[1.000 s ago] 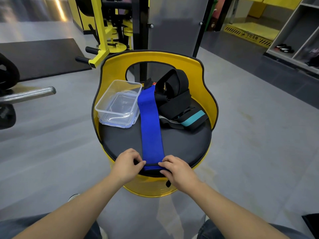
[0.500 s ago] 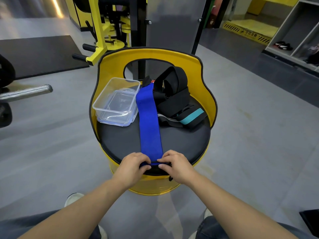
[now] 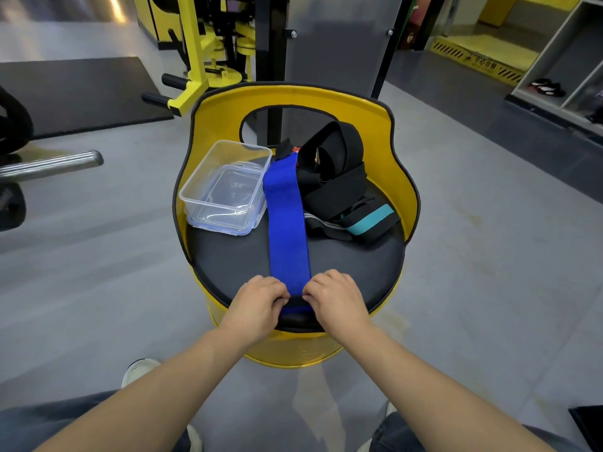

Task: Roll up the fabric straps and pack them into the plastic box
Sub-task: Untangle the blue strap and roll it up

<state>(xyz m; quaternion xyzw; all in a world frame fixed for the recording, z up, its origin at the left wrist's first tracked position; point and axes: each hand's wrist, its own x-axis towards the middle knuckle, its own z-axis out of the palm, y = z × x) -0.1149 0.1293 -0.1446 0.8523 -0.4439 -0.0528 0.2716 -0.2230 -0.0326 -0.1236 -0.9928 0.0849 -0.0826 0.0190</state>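
Note:
A blue fabric strap (image 3: 287, 230) lies stretched out lengthwise on the black seat (image 3: 228, 259) of a yellow barrel chair. Its near end is curled into a small roll. My left hand (image 3: 257, 305) pinches that roll from the left, and my right hand (image 3: 336, 301) pinches it from the right. A clear plastic box (image 3: 225, 187) stands open at the back left of the seat, resting on its lid. A heap of black straps (image 3: 336, 177), one with a teal band (image 3: 368, 221), lies at the back right.
The chair's yellow backrest (image 3: 404, 171) curves round the far side of the seat. Yellow gym equipment (image 3: 195, 60) and a black mat (image 3: 75, 93) stand beyond on the grey floor. A steel bar (image 3: 49, 164) juts in from the left. My knees are at the bottom edge.
The near end of the blue strap has been rolled up a little farther away from me, and both hands have moved forward with it.

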